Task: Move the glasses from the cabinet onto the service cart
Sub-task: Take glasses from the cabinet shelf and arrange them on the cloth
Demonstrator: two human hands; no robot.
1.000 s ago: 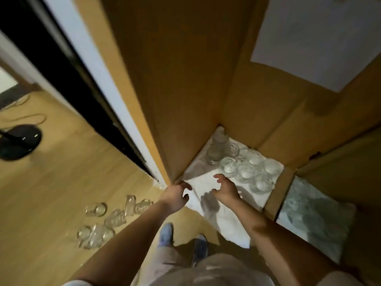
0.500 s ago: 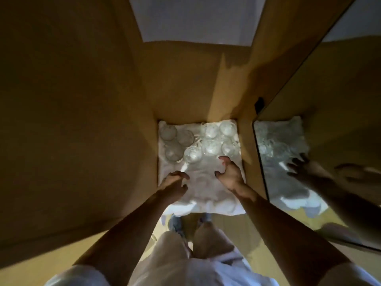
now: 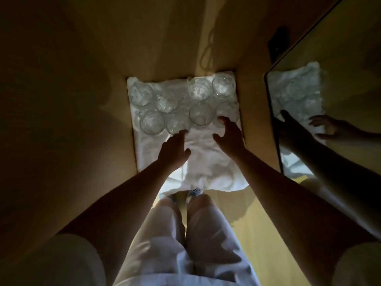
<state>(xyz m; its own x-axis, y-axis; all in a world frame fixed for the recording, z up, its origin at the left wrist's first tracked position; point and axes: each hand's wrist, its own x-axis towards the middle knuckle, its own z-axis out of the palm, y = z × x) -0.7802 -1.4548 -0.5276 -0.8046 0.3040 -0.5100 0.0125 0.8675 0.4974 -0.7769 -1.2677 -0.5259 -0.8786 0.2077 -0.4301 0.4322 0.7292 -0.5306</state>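
View has swung square into the cabinet (image 3: 82, 100) since a second ago. Both hands have gone forward from the front edge of the white cloth (image 3: 206, 162) to the front row of glasses (image 3: 181, 102), which stand in two rows at upper centre of the frame. I read this as a reach, with the pick not yet made.

Left hand (image 3: 175, 150): fingers (image 3: 181, 135) extended, tips at the rim of a front-row glass. I can't tell whether they touch it; nothing held.

Right hand (image 3: 231, 137): fingers (image 3: 223, 122) spread wide, thumb out, just beside the right-hand front glasses, holding nothing.

Mirrored door (image 3: 329, 100) at right repeats the reach. Service cart not in view.
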